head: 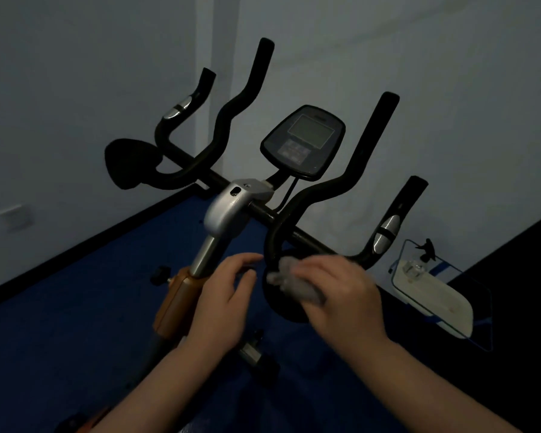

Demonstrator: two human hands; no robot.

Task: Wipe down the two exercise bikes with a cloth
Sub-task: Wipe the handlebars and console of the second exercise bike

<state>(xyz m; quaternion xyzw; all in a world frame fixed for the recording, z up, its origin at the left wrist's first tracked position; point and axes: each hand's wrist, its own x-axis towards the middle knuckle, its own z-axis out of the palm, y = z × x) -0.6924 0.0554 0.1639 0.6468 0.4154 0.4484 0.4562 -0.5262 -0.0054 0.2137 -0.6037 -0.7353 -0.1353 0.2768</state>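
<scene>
Dim room, and the exercise bike (228, 210) stands right in front, its black handlebars (297, 235) spreading left and right from a silver clamp (231, 204) on top of the stem. The right hand (344, 295) grips a bunched grey cloth (294, 284), fingers curled over it, and presses it against a black round pad (278, 304) on the near side of the bar, just below the bend of the inner right horn. The left hand (228, 295) hovers just beside it to the left, fingers loosely curved and reaching toward the same bend; whether the fingertips actually touch the bar I cannot tell, and it holds nothing. The two hands sit close together, a small gap between them. Beyond them the console (303, 140) tilts up on its short stalk, grey screen dark, a thin cable hanging from it down to the bar. Silver sensor plates show on both outer grips, one far left (178, 109), one right (386, 232). A matching black pad (132, 164) sits on the far left end of the bar. Below the clamp the silver post drops into an orange frame section (175, 304) with a black knob (160, 273) on its left. The floor (75, 307) is blue, meeting pale walls (75, 73) along a dark skirting, with a wall socket (13, 215) low on the left. To the right, near the floor, lies a white object (434, 303) with a clear fitting on top; what it is I cannot make out.
</scene>
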